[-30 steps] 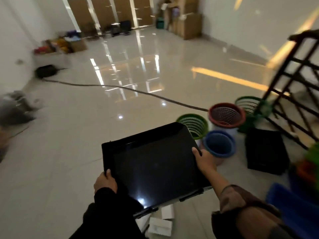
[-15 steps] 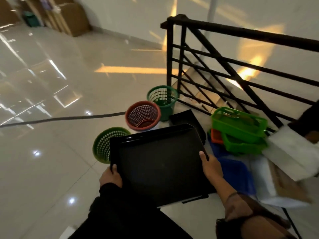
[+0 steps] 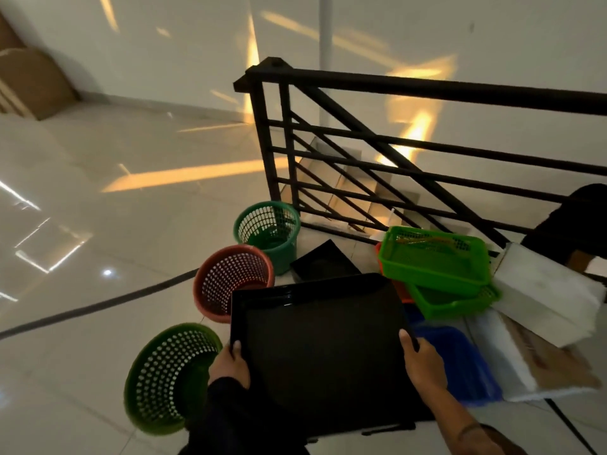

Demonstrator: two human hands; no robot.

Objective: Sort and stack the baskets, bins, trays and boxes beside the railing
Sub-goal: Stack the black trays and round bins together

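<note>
Swinging right since earlier, the view is now facing the railing (image 3: 427, 93). Both hands, left hand (image 3: 231, 364) and right hand (image 3: 423, 362), are gripping the black tray's (image 3: 322, 343) side edges above the floor; keeping it level and lowering it squarely onto the smaller black tray (image 3: 320, 261) seems wise.

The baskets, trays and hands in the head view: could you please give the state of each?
Large black tray: held level by both hands.
Left hand: grips left rim.
Right hand: grips right rim.
Small black tray: flat on floor.
Three round baskets: upright, separate.
Green rectangular baskets: stacked askew.
</note>
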